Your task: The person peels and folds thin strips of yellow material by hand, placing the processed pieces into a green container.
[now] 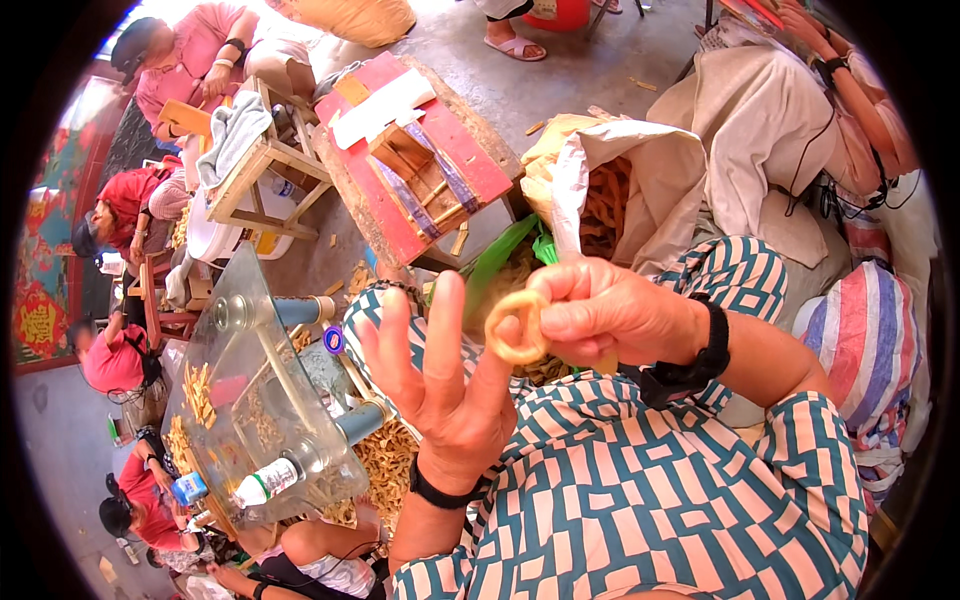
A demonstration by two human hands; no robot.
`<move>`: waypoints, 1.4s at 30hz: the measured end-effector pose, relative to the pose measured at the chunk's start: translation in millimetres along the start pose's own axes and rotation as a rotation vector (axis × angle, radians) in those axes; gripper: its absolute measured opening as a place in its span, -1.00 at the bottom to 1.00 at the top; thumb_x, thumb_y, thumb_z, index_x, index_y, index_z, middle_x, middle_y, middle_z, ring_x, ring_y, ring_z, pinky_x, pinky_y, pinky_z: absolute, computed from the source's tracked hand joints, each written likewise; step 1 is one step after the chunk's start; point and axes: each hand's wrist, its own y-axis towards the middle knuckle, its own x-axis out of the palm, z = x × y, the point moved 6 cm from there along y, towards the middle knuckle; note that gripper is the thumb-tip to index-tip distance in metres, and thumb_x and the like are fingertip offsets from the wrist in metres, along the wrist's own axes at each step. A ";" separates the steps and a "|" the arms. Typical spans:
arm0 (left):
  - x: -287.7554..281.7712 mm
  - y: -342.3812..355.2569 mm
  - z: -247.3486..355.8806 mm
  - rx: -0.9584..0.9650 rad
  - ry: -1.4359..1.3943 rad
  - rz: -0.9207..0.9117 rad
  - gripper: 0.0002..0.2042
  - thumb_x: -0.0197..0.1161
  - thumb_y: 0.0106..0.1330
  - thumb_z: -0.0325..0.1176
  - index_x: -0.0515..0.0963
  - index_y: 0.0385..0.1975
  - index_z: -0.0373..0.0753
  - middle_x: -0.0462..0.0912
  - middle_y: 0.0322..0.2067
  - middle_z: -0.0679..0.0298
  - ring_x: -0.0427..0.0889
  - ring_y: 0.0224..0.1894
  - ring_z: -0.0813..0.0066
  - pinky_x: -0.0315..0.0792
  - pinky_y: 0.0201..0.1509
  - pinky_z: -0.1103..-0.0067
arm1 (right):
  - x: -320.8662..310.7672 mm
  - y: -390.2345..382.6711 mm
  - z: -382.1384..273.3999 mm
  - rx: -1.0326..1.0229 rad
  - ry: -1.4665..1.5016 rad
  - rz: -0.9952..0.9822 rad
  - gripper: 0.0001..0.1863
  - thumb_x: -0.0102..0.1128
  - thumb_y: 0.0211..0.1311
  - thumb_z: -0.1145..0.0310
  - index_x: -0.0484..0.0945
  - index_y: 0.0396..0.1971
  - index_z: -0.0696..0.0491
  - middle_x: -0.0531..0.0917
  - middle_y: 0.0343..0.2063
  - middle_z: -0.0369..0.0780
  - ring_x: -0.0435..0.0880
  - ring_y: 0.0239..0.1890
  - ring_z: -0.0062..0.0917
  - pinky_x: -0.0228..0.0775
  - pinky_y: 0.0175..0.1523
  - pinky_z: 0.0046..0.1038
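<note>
Yellowish ring: sits pinched between thumb and fingers of right hand, above geometric-patterned clothing. Just beside, left hand with widely spread fingers, one close against ring; cannot tell whether touching.

Two wearer's hands, one ring

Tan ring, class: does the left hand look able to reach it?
Probably yes: the left hand is close by the tan ring, nothing visibly between, though the right hand holds it.
</note>
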 end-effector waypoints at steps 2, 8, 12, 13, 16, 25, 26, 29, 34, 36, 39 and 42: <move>-6.7 -3.9 0.6 -0.008 0.050 0.014 -0.87 0.30 0.24 -0.38 0.67 -0.23 -0.04 0.57 0.17 0.20 0.36 0.31 -0.02 0.07 0.42 0.01 | 5.4 0.9 5.5 0.093 0.012 -0.081 -0.78 0.13 0.46 0.22 0.53 -0.18 0.08 0.43 -0.57 -0.46 0.23 -0.62 -0.84 0.00 -0.54 -0.72; 8.0 -14.5 -22.5 -0.084 -0.018 -0.110 -0.83 0.38 0.18 -0.42 0.67 -0.22 -0.10 0.65 0.07 0.19 0.57 0.11 0.14 0.08 0.44 0.12 | -15.5 2.7 4.0 0.072 -0.302 0.140 -0.80 0.14 0.44 0.26 0.51 -0.13 0.06 0.50 -0.47 -0.45 0.34 -0.51 -0.87 0.15 -0.45 -0.77; -3.1 -19.7 -7.4 0.042 -0.182 -0.056 -0.81 0.42 0.12 -0.47 0.67 -0.25 -0.16 0.67 -0.27 0.26 0.62 -0.31 0.30 0.50 -0.02 0.32 | -21.2 4.0 -1.3 -0.082 -0.373 0.285 -0.74 0.20 0.39 0.37 0.48 0.00 0.08 0.52 -0.47 -0.45 0.39 -0.54 -0.88 0.16 -0.49 -0.79; -2.0 -13.0 4.0 0.123 -0.146 -0.084 -0.82 0.43 0.11 -0.46 0.67 -0.27 -0.20 0.59 -0.42 0.29 0.59 -0.40 0.33 0.51 -0.25 0.44 | -25.3 7.8 3.6 -0.151 -0.379 0.278 -0.70 0.20 0.39 0.38 0.47 0.05 0.10 0.54 -0.44 -0.43 0.43 -0.51 -0.87 0.20 -0.46 -0.79; 13.2 -19.8 -3.9 -0.012 -0.170 -0.149 -0.84 0.44 0.11 -0.43 0.67 -0.31 -0.21 0.59 -0.45 0.31 0.57 -0.43 0.34 0.49 -0.30 0.47 | -18.5 7.9 7.8 -0.155 -0.268 0.224 -0.59 0.19 0.39 0.40 0.43 0.18 0.14 0.59 -0.31 -0.39 0.53 -0.36 -0.82 0.33 -0.32 -0.75; 52.5 -53.5 -33.7 -0.949 -1.191 -0.467 -0.95 0.29 0.31 -0.55 0.55 -0.31 -0.33 0.62 -0.54 0.30 0.47 -0.61 0.72 0.30 -0.54 0.81 | -19.6 4.9 4.4 -0.301 -0.861 0.164 -0.57 0.14 0.38 0.46 0.42 0.23 0.14 0.57 -0.44 -0.42 0.45 -0.48 -0.83 0.27 -0.40 -0.70; 51.2 -55.5 -41.0 -1.046 -1.301 -0.393 -0.96 0.27 0.31 -0.56 0.55 -0.31 -0.32 0.62 -0.54 0.28 0.46 -0.62 0.71 0.30 -0.54 0.80 | -16.9 1.4 -3.1 -0.333 -1.022 0.151 -0.56 0.14 0.38 0.47 0.43 0.24 0.13 0.55 -0.48 -0.42 0.42 -0.51 -0.84 0.25 -0.43 -0.70; 44.5 -63.9 -60.9 -1.208 -1.528 -0.121 -0.98 0.22 0.35 -0.54 0.54 -0.34 -0.31 0.66 -0.48 0.18 0.47 -0.62 0.69 0.28 -0.57 0.80 | -28.8 -11.0 -15.9 -0.085 -0.831 0.207 -0.59 0.14 0.38 0.47 0.44 0.20 0.14 0.56 -0.60 -0.37 0.48 -0.56 -0.72 0.35 -0.39 -0.60; 50.4 -67.6 -64.9 -1.101 -1.352 -0.123 -0.85 0.21 0.43 -0.38 0.60 -0.25 -0.35 0.66 -0.50 0.25 0.44 -0.61 0.72 0.32 -0.50 0.76 | -26.0 -11.9 -17.8 -0.208 -1.295 0.122 -0.79 0.27 0.30 0.39 0.62 -0.12 0.14 0.62 -0.59 -0.23 0.59 -0.59 -0.49 0.37 -0.45 -0.51; 51.2 -64.9 -67.6 -1.036 -1.253 -0.229 -0.81 0.18 0.46 -0.35 0.61 -0.18 -0.38 0.65 -0.49 0.25 0.49 -0.55 0.67 0.38 -0.43 0.73 | -34.4 -13.4 -14.5 -0.284 -1.516 0.133 -0.83 0.30 0.25 0.39 0.63 -0.23 0.14 0.63 -0.58 -0.18 0.63 -0.56 -0.35 0.40 -0.45 -0.47; 32.2 -67.6 -90.2 -0.930 -1.009 -0.078 -0.74 0.11 0.51 -0.31 0.61 -0.10 -0.40 0.66 -0.44 0.25 0.54 -0.49 0.63 0.43 -0.35 0.69 | -20.5 -15.2 -21.6 -0.543 -1.887 0.140 -0.86 0.34 0.10 0.41 0.60 -0.35 0.10 0.56 -0.64 -0.22 0.60 -0.58 -0.35 0.40 -0.50 -0.40; 13.1 -34.8 -73.2 -0.550 -0.582 -0.154 -0.79 0.22 0.37 -0.38 0.62 -0.09 -0.33 0.67 -0.34 0.21 0.59 -0.38 0.45 0.47 -0.26 0.60 | -11.6 -10.3 -16.2 -0.634 -2.075 0.059 -0.86 0.28 0.02 0.43 0.57 -0.37 0.07 0.49 -0.68 -0.29 0.57 -0.61 -0.44 0.37 -0.54 -0.41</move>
